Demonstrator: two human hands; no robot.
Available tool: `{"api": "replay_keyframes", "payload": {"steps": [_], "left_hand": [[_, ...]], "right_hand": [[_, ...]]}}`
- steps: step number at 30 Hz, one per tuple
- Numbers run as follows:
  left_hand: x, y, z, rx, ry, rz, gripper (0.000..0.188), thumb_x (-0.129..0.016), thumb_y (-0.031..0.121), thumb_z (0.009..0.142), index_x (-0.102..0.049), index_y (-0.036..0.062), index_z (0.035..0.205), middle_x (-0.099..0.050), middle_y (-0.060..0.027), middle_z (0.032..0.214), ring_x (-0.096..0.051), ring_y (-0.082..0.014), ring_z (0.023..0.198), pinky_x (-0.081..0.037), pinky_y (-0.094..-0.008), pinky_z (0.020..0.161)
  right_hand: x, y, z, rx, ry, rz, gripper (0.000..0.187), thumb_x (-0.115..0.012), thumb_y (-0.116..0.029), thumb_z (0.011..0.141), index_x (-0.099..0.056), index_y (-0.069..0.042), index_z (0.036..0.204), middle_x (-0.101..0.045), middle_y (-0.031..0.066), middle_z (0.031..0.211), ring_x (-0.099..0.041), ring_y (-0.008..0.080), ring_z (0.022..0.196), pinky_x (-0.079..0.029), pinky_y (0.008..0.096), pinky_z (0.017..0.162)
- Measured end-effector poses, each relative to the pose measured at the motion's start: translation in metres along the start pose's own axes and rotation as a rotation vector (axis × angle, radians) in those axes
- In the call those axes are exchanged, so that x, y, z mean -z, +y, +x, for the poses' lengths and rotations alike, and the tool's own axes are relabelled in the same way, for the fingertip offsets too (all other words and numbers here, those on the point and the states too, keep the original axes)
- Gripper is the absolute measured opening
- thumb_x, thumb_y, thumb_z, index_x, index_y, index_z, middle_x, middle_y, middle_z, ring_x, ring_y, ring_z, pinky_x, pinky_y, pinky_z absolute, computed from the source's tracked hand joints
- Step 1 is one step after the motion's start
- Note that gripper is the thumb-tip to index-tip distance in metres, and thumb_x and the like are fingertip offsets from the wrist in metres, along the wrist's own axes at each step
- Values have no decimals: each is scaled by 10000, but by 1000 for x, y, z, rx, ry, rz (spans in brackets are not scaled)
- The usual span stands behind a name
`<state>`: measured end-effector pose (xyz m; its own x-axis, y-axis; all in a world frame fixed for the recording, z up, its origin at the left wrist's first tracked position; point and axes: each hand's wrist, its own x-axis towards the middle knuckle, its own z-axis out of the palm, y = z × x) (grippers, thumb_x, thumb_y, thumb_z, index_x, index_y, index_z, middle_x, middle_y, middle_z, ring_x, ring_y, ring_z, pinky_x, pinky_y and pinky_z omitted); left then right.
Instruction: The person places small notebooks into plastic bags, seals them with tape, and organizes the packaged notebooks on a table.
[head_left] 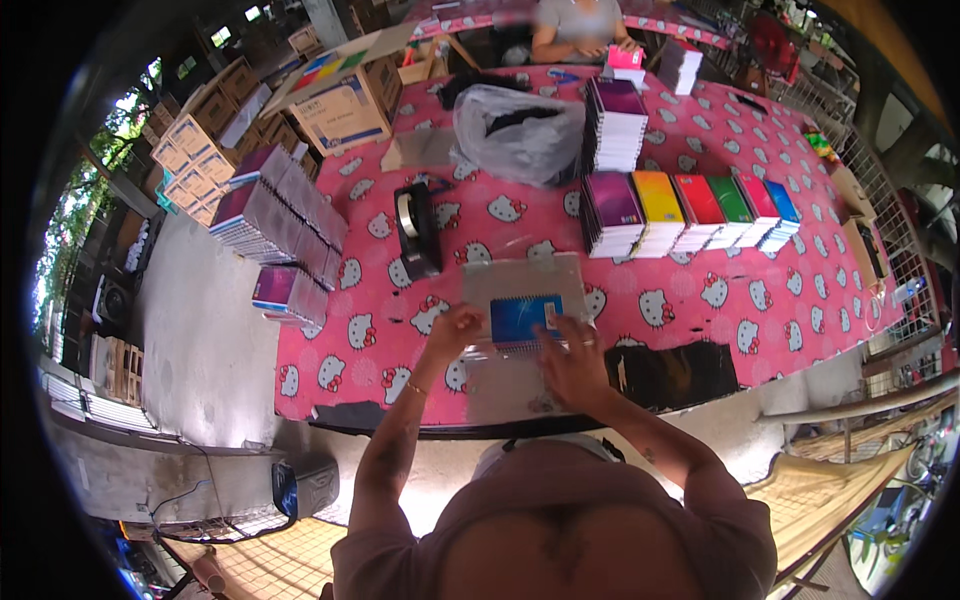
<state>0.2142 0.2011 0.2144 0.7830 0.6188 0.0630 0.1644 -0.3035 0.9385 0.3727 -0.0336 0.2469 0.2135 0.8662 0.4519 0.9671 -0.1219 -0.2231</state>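
A blue spiral-bound notebook (522, 318) lies on a grey board (555, 270) at the near edge of the table, with what looks like clear plastic film around it. To the notebook's left is my left hand (455, 330), its fingers curled together just above the film; what they pinch, if anything, is too small to make out. My right hand (574, 360) rests at the notebook's lower right corner, fingers stretched out over its edge and a pale label.
A black tape dispenser (418, 230) stands to the left. Stacked notebooks (656, 212) in several colours sit at the right, wrapped stacks (280, 215) at the left. Behind are a clear plastic bag (520, 135), a cardboard box (345, 105) and a person (580, 25) across the table.
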Motion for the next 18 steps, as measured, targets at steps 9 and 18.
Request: {"api": "replay_keyframes", "payload": {"steps": [9,18], "left_hand": [[-3,9,75,-161,39,318,227,-671,193,873,-699,-6,978,-721,-168,874,-713,-297,789,-560,-387,722],[-51,-17,150,-487,-264,771,75,-634,119,778,-656,48,791,-674,-175,820,-669,-376,806,-529,-468,717]], "right_hand": [[-45,-29,1,-87,-116,40,644,-709,-263,827,-492,-158,1424,-418,116,1480,-413,315,1357,-317,592,1093],[-44,-30,6,-79,-141,-19,647,-715,-206,778,-521,-165,1393,-436,111,1458,-423,316,1340,-335,596,1079]]}}
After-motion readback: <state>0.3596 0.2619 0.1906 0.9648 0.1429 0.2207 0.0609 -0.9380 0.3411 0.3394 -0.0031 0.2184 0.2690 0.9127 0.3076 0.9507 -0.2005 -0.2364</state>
